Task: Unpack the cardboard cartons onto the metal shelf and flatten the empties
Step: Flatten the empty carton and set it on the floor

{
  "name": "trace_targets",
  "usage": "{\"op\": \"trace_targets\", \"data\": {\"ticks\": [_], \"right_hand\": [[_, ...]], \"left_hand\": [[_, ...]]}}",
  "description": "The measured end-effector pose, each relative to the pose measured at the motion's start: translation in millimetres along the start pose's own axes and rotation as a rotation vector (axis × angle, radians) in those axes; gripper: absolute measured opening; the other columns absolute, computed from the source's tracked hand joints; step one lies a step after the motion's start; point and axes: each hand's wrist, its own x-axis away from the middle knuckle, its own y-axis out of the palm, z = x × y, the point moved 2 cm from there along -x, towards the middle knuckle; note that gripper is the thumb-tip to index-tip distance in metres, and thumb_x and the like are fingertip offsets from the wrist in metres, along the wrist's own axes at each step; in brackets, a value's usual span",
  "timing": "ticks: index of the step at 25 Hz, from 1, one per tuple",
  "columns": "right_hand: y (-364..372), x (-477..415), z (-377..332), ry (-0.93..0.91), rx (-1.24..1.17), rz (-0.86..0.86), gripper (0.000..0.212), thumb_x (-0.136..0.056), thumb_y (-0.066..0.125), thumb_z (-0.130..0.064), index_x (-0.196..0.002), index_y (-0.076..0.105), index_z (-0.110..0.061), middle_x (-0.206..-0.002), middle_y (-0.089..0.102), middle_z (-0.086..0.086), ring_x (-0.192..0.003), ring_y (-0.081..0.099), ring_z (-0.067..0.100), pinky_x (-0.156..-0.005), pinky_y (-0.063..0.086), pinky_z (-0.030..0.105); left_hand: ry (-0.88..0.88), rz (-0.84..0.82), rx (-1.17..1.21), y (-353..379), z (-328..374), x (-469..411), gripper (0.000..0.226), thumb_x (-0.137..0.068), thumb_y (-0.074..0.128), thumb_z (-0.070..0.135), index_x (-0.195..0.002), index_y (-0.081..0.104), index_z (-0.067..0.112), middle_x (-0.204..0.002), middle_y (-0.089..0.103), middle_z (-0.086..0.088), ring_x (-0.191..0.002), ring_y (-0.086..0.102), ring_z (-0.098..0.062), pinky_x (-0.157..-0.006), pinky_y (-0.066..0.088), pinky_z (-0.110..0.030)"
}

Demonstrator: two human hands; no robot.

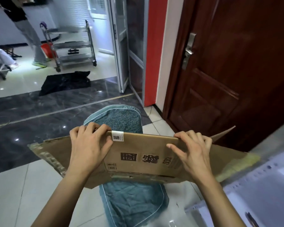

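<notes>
Over the teal mat point(121, 118) on the tiled floor, we held the cardboard carton point(142, 154) in both hands. It was largely collapsed: its printed panel faced us, and the flaps splayed out to left and right with tape along their edges. Our left hand point(90, 145) gripped the upper fold beside a white label point(118, 135), fingers curled over the far side and thumb on the near face. Our right hand point(193, 149) gripped the same fold further along in the same way.

Nothing showed inside the carton, so we judged this one unpacked and the flattening step in hand, close to finished. The pale, perforated metal shelf point(260, 177) stood blurred at our right, near the right flap, and we could not tell what lay on it.

The next move, as we judged it, called for pressing the layers fully together, bringing the loose flaps into line, and laying the flat carton down away from the brown door point(228, 79).
</notes>
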Motion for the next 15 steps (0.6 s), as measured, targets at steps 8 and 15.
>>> {"op": "trace_targets", "data": {"ticks": [8, 15], "right_hand": [[-21, 63, -56, 0.164, 0.099, 0.119, 0.031, -0.086, 0.058, -0.064, -0.102, 0.064, -0.038, -0.089, 0.049, -0.017, -0.087, 0.045, 0.009, -0.087, 0.022, 0.031], [-72, 131, -86, 0.309, 0.225, 0.243, 0.028, -0.086, 0.063, -0.060, -0.100, 0.065, -0.037, -0.088, 0.049, -0.016, -0.087, 0.045, 0.008, -0.086, 0.021, 0.031]], "left_hand": [[0.244, -0.070, 0.152, -1, -36, -3, 0.032, -0.087, 0.051, 0.063, -0.104, 0.063, 0.038, -0.098, 0.054, 0.008, -0.089, 0.052, -0.022, -0.090, 0.030, -0.046], [0.476, -0.032, 0.286, -13, -8, 6, 0.035, -0.089, 0.050, 0.060, -0.106, 0.063, 0.032, -0.099, 0.056, 0.003, -0.090, 0.055, -0.025, -0.089, 0.031, -0.047]]}}
